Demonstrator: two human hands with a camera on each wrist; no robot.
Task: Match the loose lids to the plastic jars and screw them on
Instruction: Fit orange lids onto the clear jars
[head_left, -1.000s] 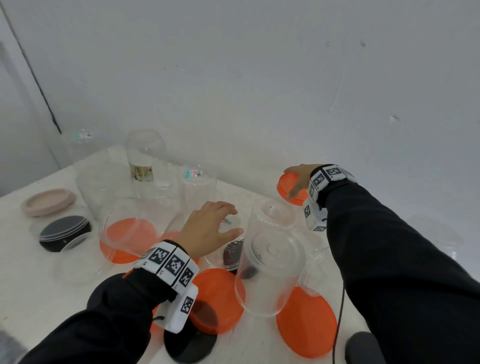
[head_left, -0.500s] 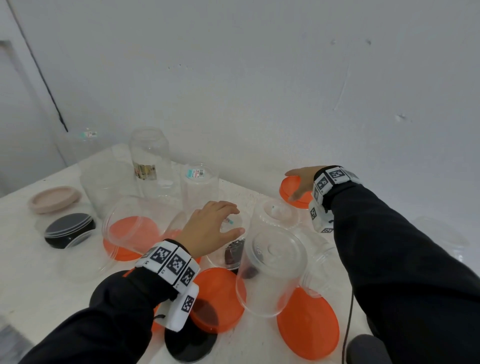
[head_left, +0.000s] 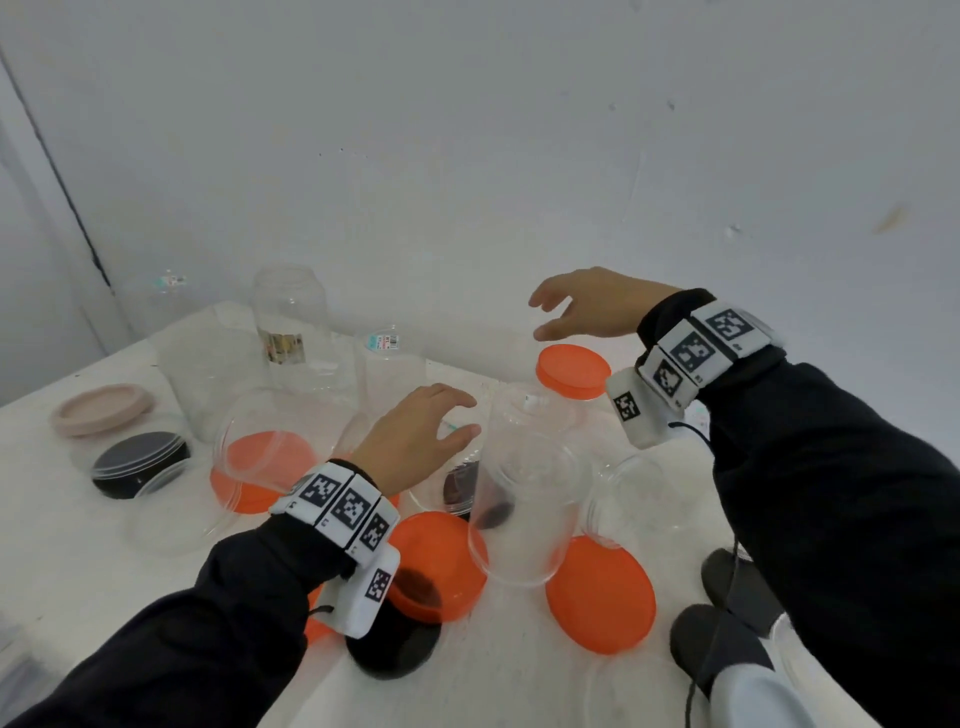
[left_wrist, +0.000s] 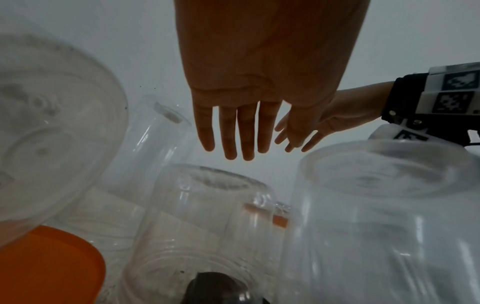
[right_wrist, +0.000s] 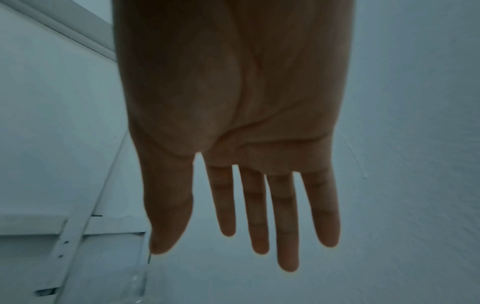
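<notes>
Since the frame half a second earlier, the right hand had lifted off the small orange lid and hung in the air just above it, no longer touching. That lid sat at the far right of the cluster, near the wall, on top of a clear jar. The left hand had barely shifted.

Right hand: palm down, wrist raised, fingers relaxed and spread, grip apart and holding nothing. Left hand: palm down over the middle of the jar cluster, fingers loosely arched, grip apart, also holding nothing; whether the fingertips touched a jar could not be told.

Head view showed the layout on the white worktop: an upturned tall clear jar in front of the left hand, large orange lids lying flat beside it, a black lid and a pink lid at far left, taller jars at the back.

Left wrist view showed what the head view did not: the palm side of the left hand, four fingers straight and slightly parted above the jar bases, with the right hand beyond. Right wrist view showed only the open palm against the wall; no lid or jar beneath it was visible.
</notes>
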